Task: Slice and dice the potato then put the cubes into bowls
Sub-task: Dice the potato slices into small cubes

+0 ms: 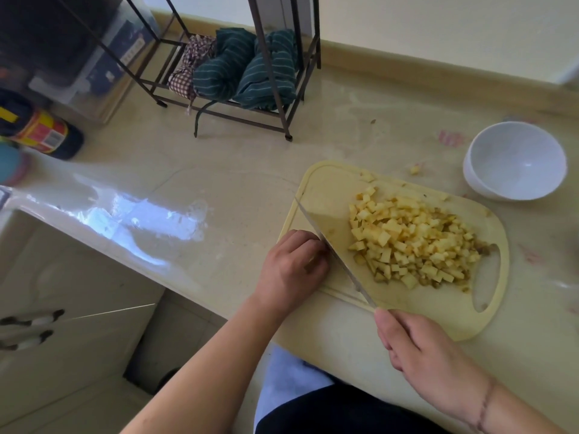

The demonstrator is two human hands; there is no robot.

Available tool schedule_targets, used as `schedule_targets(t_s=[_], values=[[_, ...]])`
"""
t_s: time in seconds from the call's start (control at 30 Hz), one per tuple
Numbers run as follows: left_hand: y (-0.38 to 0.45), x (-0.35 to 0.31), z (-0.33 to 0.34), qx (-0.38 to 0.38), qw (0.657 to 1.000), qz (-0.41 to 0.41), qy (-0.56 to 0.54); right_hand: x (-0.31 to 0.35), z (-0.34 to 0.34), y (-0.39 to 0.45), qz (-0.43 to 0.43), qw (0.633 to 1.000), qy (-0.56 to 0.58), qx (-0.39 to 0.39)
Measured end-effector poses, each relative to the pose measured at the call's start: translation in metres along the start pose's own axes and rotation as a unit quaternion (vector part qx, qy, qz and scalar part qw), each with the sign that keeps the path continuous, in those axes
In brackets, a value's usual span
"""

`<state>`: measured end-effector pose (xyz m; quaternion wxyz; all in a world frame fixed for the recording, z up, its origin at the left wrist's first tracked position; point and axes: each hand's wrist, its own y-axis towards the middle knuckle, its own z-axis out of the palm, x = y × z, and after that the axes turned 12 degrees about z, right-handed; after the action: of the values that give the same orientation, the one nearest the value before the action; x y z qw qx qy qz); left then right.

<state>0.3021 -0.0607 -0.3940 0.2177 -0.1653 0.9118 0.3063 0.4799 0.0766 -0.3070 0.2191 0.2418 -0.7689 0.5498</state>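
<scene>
Right hand grips the knife, left hand curled beside the blade; scraping potato cubes could nick fingers

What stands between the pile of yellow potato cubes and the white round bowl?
Nothing visible. The pile of yellow potato cubes lies on the pale yellow plastic cutting board; only bare counter separates the board from the empty white round bowl.

bare forearms, a thin braided cord bracelet at the right wrist, dark trousers below
</scene>
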Motion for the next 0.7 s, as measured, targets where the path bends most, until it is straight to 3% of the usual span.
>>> schedule_targets(t_s=[0.37,0.53,0.7], values=[[-0.006,0.0,-0.01,0.007,1.0,0.008,0.0,0.007,-0.013,-0.007,0.061,0.995,0.071,0.037],[-0.001,-0.005,-0.008,-0.004,1.0,-0.008,0.012,0.011,-0.01,-0.015,0.038,0.992,0.086,0.082],[-0.002,-0.003,-0.008,-0.001,1.0,-0.02,0.011,0.011,-0.005,-0.017,0.014,0.997,0.042,0.058]])
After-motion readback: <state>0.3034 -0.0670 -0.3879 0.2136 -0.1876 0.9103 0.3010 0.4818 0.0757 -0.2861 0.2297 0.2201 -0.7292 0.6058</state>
